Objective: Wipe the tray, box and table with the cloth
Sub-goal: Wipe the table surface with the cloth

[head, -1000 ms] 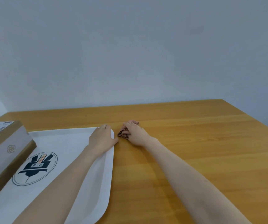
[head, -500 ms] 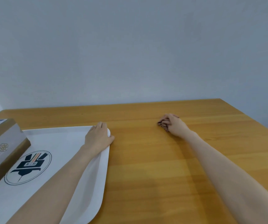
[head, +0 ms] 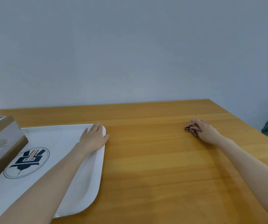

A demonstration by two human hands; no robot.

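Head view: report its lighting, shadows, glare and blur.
Head view: soft, even light; faint shadow on the table beside the right forearm; a small glint on the near rim of the tray; the cloth in the right hand looks slightly soft.

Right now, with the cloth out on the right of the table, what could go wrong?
1. The right hand grips the cloth in a tight wad, so it probably touches little of the wooden table and may miss strips.
2. The left hand rests flat on only one corner of the white tray; a nudge might slide it against the cardboard box.
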